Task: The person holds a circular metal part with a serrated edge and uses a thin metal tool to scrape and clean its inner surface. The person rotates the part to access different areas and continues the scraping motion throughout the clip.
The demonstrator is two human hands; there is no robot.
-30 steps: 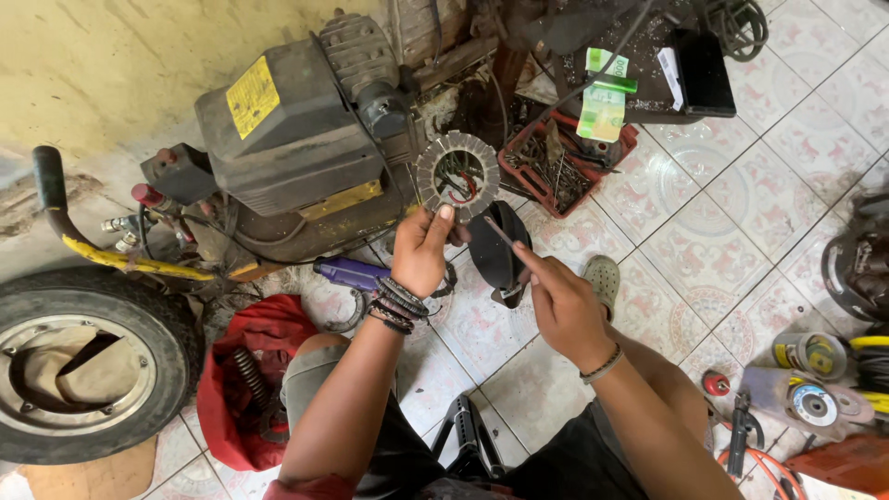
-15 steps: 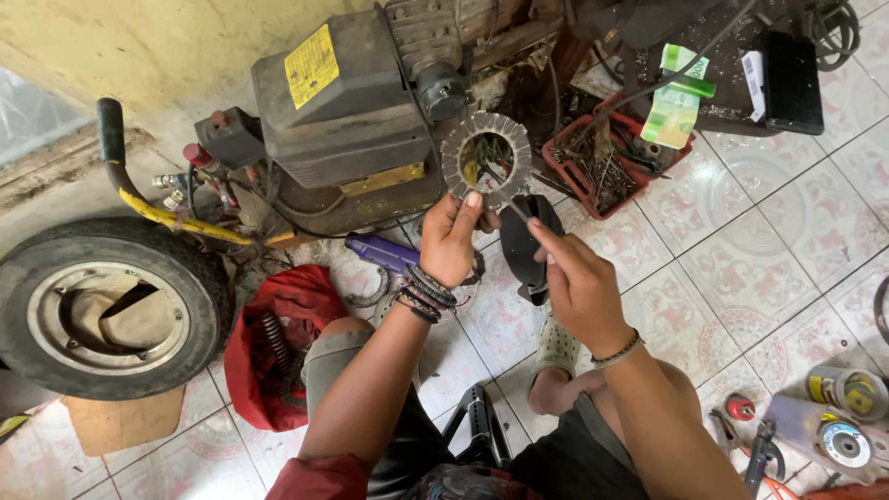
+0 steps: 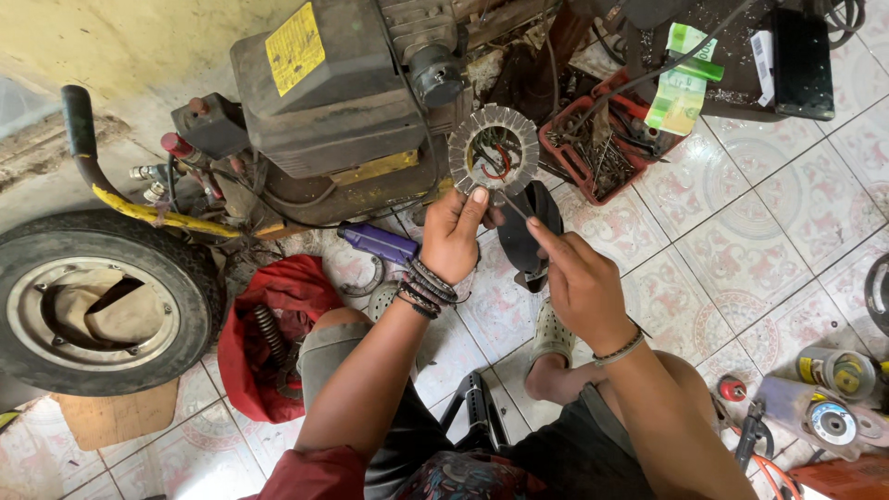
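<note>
My left hand (image 3: pixel 456 233) grips a round metal stator ring (image 3: pixel 494 148) by its lower edge, thumb up on the rim; coloured wires show in its centre. My right hand (image 3: pixel 579 278) pinches a thin dark tool (image 3: pixel 512 204) whose tip points up toward the ring's lower edge. Both hands are held above the tiled floor, in front of a grey compressor-like machine (image 3: pixel 343 93). A dark oval part (image 3: pixel 525 231) lies on the floor just under the hands.
A tyre on its rim (image 3: pixel 93 301) lies at left. A red cloth bag with a spring (image 3: pixel 269 333) sits by my knee. A purple tool (image 3: pixel 378 244) lies near the machine. A red tray of screws (image 3: pixel 607 148) stands behind. Cans and tools (image 3: pixel 824 398) are at right.
The view has shifted so the hands sit lower and more central. My left hand has raised the ring, and my right hand has brought the thin tool up closer to it.
</note>
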